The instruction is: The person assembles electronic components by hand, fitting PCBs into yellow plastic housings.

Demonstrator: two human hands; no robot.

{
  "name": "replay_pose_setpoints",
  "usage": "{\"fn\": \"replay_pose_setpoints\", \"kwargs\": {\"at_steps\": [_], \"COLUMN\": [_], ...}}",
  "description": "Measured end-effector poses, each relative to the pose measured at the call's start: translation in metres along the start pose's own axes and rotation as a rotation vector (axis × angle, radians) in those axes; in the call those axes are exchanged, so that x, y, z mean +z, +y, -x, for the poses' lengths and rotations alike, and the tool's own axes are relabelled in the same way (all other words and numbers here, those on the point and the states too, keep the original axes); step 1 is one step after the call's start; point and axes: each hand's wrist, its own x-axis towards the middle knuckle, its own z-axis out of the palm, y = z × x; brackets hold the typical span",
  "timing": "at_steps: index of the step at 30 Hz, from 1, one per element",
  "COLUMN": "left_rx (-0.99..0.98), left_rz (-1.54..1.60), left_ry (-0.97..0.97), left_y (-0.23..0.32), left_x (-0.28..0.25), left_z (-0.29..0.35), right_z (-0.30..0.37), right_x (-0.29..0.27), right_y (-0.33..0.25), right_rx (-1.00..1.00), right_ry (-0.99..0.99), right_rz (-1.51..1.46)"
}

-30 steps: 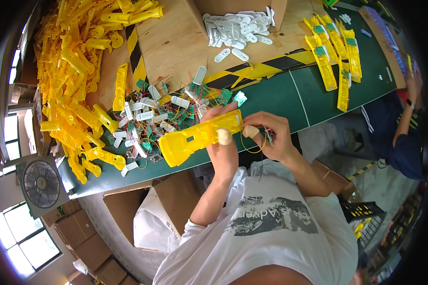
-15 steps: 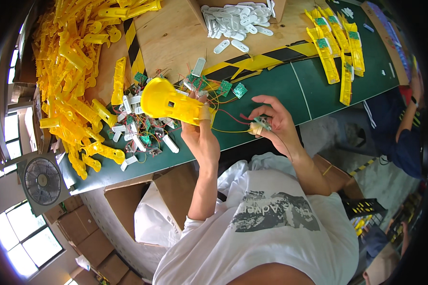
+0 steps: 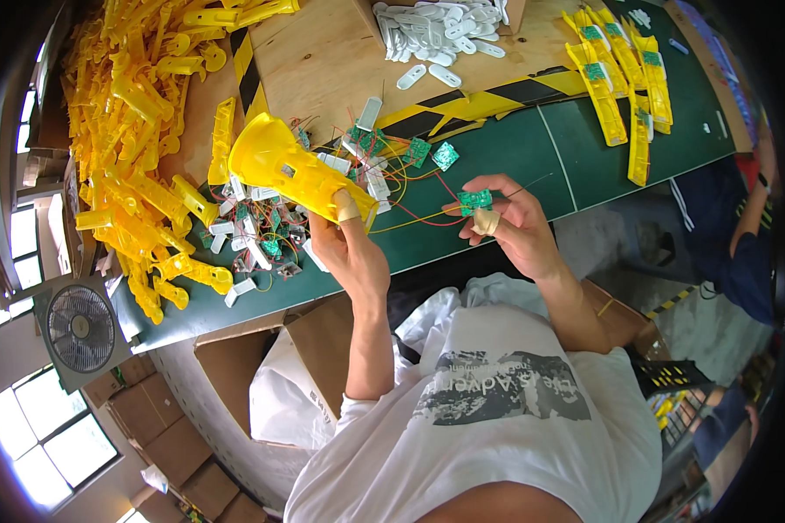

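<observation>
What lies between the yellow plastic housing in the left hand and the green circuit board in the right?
In the head view, a red wire and a yellow wire show between the yellow plastic housing and green circuit board, above the green tabletop.

The person wears a loose white T-shirt [image 3: 497, 453] with a rounded neckline, creased and bunched toward its far hem. Across the chest sits a dark grey print [image 3: 503, 388], a patchy block with ragged edges and lettering that appears upside down. The left sleeve [image 3: 364, 410] is wide, ending near the elbow. The left hand [image 3: 358, 261] has a beige thumb cover [image 3: 347, 205]; the right hand [image 3: 525, 234] wears a baggier, wrinkled finger cover [image 3: 487, 223].
</observation>
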Motion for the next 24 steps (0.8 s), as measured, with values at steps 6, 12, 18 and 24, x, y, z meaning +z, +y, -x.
{"fn": "replay_pose_setpoints", "kwargs": {"at_steps": [6,12,18,24], "left_rx": [0.03,0.083,0.088,0.06], "left_rz": [-0.074,-0.058,-0.056,0.012], "left_ry": [-0.008,0.002,-0.049,-0.102], "left_y": [0.007,0.018,0.022,0.034], "left_x": [-0.004,-0.001,-0.001,0.007], "left_z": [-0.011,-0.019,-0.023,-0.016], "right_z": [-0.003,-0.001,-0.009,-0.019], "right_x": [-0.007,-0.007,-0.012,0.004], "right_y": [-0.002,-0.016,-0.015,-0.024], "right_rx": [-0.039,-0.026,-0.188,-0.778], "right_ry": [-0.167,-0.215,-0.22,-0.002], "right_rz": [-0.028,-0.009,0.174,1.171]}}
